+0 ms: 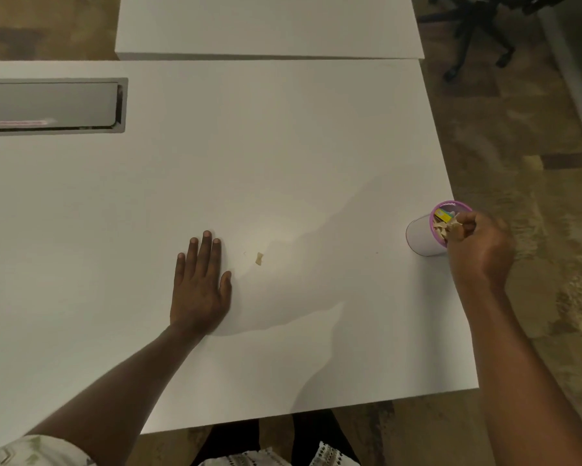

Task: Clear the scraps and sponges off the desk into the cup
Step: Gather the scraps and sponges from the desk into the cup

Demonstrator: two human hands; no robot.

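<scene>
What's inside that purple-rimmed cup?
The cup holds tan scraps and a yellow sponge. The right hand, pinching another scrap, covers part of its mouth; deeper contents are hidden.

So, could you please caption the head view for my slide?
Right hand holds a scrap at the cup; left hand lies flat near another scrap.

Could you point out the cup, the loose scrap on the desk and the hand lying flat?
cup (420, 235), head view, on its pale side wall.
loose scrap (259, 258), head view, on its middle.
left hand (200, 290), head view, on the back of the hand.
</scene>
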